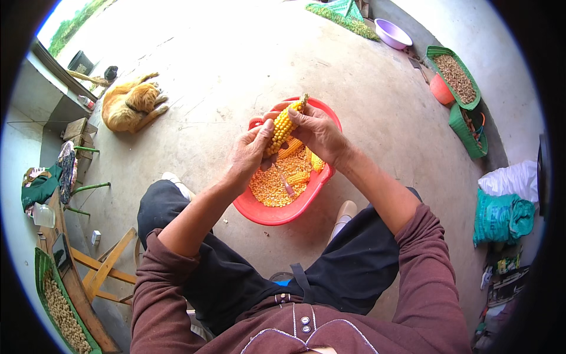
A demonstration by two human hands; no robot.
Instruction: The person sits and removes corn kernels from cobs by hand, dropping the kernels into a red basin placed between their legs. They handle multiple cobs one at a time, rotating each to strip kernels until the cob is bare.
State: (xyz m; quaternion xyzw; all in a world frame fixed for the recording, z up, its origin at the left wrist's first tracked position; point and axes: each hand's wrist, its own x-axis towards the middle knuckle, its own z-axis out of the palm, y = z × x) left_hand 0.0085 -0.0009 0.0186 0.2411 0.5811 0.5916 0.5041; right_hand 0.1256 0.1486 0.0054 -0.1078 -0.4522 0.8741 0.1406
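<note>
Both my hands hold one ear of yellow corn (284, 126) above a red plastic basin (274, 217). My left hand (253, 152) grips the ear's lower end, and my right hand (316, 128) holds it near the tip at the upper right. The ear is tilted, with its kernels showing between my thumbs. Loose corn kernels (269, 186) fill much of the basin, and several ears of corn (317, 163) lie on them. A thin pointed tool with a reddish handle (289, 189) rests on the kernels, its upper part close below my left fingers.
The basin stands on the concrete floor between my feet. A tan dog (130, 106) lies curled at the upper left. A wooden chair or stool frame (106, 265) is at the lower left. Along the right wall are a purple basin (392, 34), green containers (473, 104) and a teal sack (502, 217).
</note>
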